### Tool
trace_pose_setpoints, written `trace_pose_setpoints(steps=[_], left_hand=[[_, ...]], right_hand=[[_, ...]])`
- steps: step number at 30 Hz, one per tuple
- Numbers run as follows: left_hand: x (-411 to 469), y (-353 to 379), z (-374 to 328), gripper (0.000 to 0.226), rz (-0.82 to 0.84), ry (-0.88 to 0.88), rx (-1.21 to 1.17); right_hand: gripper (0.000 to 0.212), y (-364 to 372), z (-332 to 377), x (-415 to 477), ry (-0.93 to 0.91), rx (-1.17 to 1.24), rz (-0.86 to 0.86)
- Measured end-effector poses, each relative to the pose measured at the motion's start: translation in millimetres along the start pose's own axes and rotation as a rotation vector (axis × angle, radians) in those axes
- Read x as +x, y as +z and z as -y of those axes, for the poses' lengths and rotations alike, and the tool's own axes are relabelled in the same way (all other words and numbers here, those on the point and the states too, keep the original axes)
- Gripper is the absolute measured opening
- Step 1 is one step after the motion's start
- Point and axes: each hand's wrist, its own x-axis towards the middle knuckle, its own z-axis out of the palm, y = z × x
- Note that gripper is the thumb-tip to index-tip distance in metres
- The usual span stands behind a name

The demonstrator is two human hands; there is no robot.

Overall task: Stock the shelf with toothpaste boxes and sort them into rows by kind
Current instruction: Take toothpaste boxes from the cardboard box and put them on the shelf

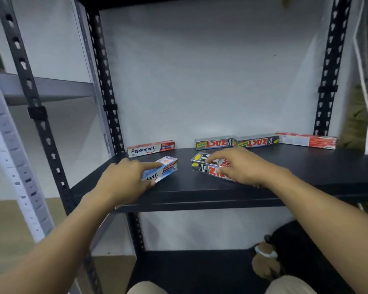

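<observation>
Our left hand (123, 179) grips a blue Pepsodent box (164, 169) on the shelf (200, 194) at front left, and our right hand (242, 166) clasps a front Zact box (202, 164) beside it. Along the back stand a red Pepsodent box (150, 148), a Zact pair (214, 142) and a red-and-white box (307, 140). We judge the rows barely begun.

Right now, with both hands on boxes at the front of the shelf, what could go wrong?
The blue box in the left hand lies near the shelf's front edge and may slip off.
The black box held by the right hand sits askew; pushed back, it may knock the back row crooked.
</observation>
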Motion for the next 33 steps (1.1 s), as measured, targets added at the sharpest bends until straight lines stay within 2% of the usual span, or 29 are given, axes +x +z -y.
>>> trace_pose_setpoints(steps=[2, 6, 12, 19, 24, 33], left_hand=[[20.5, 4.6, 12.8, 0.054, 0.032, 0.002, 0.052], [58.2, 31.7, 43.2, 0.055, 0.058, -0.004, 0.010], [102.1, 54.8, 69.4, 0.051, -0.085, 0.114, 0.185], [131.1, 70.0, 97.5, 0.047, -0.215, 0.099, 0.220], [144.8, 82.5, 114.7, 0.046, -0.251, 0.004, 0.103], [150.3, 89.7, 117.7, 0.044, -0.296, -0.068, 0.082]], right_hand=[[0.041, 5.8, -0.3, 26.7, -0.039, -0.011, 0.060], [0.044, 23.8, -4.2, 76.3, -0.063, -0.027, 0.068], [0.046, 47.9, -15.2, 142.1, -0.096, -0.071, 0.048], [0.044, 69.6, -9.7, 203.9, -0.147, -0.059, 0.061], [0.047, 86.0, -2.9, 238.8, -0.168, -0.097, 0.040], [0.045, 111.8, -15.2, 244.0, -0.265, -0.200, -0.110]])
